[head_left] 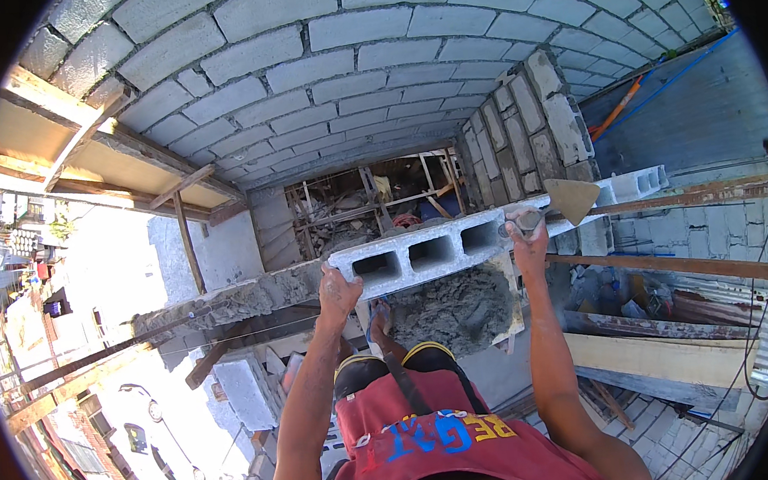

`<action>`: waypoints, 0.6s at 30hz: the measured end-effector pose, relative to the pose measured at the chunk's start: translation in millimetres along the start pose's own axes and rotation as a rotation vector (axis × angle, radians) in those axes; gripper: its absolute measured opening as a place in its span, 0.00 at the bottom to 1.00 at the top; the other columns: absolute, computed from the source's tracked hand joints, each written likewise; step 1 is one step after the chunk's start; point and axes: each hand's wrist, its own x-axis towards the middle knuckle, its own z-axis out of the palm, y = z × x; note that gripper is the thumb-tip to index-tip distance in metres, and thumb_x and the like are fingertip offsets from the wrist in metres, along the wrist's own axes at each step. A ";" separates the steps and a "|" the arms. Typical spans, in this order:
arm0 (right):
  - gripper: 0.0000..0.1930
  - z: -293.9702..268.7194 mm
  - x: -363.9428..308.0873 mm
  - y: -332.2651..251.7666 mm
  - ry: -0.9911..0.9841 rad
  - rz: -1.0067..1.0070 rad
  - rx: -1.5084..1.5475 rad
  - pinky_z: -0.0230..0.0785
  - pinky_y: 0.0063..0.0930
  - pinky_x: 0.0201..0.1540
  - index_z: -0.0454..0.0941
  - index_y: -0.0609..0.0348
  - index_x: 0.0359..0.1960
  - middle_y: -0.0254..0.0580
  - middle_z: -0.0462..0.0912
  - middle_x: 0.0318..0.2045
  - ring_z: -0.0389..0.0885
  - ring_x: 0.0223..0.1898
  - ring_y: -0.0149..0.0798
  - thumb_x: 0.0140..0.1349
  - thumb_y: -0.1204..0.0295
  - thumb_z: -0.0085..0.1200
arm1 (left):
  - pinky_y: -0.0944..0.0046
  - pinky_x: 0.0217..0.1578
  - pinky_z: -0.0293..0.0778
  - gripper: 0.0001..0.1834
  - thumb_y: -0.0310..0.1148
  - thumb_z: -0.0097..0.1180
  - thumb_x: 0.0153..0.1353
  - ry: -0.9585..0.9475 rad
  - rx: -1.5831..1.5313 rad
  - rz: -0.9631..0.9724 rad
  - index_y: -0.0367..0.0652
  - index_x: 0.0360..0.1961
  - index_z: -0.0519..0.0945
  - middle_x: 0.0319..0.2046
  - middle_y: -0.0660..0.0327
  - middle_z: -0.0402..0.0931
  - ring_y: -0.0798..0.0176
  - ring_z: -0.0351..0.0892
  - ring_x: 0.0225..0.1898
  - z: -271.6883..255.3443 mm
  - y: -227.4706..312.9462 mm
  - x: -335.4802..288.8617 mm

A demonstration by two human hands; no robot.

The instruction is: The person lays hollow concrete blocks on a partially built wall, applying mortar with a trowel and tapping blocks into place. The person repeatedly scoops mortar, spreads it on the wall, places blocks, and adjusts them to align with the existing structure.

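- Gripping the left end of a hollow block (457,245) with the left hand (340,290), curled around the corner.
- Grasping the same hollow block near its right end with the right hand (528,230), wrapped over the edge just beside a trowel (573,198).
- Pointing the trowel's flat, tan blade away to the right; handle largely hidden at the right hand, too covered to tell how held.
- Holding the hollow block crosswise in front of the body, three dark cavities turned toward the camera, between a rough ledge (253,295) at left and a row of blocks (641,185) at right; impossible to tell from this angle whether resting or lifted clear.
- Standing beside a heap of wet mortar (453,311), grey and lumpy, seen just below the hollow block.
- Facing a tall wall (376,28) of pale grey blocks in staggered rows, near a shorter wall (511,140) at right.
- Wearing a dark red sleeveless shirt (375,466), lettered in bright colours.
- Working between a wooden post (188,242) at left and a reddish-brown plank (666,266) at right, below an orange pipe (617,110).
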 end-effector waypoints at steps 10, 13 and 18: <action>0.14 8.6 15.9 -4.8 -0.168 0.102 -0.247 0.67 0.27 0.42 0.72 0.59 0.42 0.35 0.77 0.34 0.72 0.37 0.29 0.59 0.70 0.62 | 0.48 0.45 0.76 0.38 0.62 0.60 0.52 -0.230 0.024 -0.116 0.26 0.31 0.81 0.35 0.35 0.80 0.36 0.81 0.42 -39.0 -1.3 2.1; 0.14 10.2 19.7 -10.9 -0.168 0.065 -0.250 0.67 0.27 0.42 0.72 0.58 0.42 0.33 0.77 0.34 0.72 0.36 0.29 0.58 0.70 0.62 | 0.47 0.46 0.76 0.37 0.61 0.58 0.54 -0.228 0.091 -0.112 0.28 0.36 0.82 0.37 0.35 0.80 0.35 0.80 0.43 -35.3 5.9 -6.7; 0.17 9.1 29.7 -10.4 -0.270 0.144 -0.159 0.70 0.30 0.43 0.73 0.66 0.43 0.44 0.80 0.34 0.77 0.35 0.36 0.55 0.71 0.64 | 0.47 0.46 0.75 0.34 0.53 0.61 0.53 -0.244 0.040 -0.113 0.23 0.36 0.79 0.37 0.33 0.79 0.35 0.80 0.45 -28.5 8.3 -0.9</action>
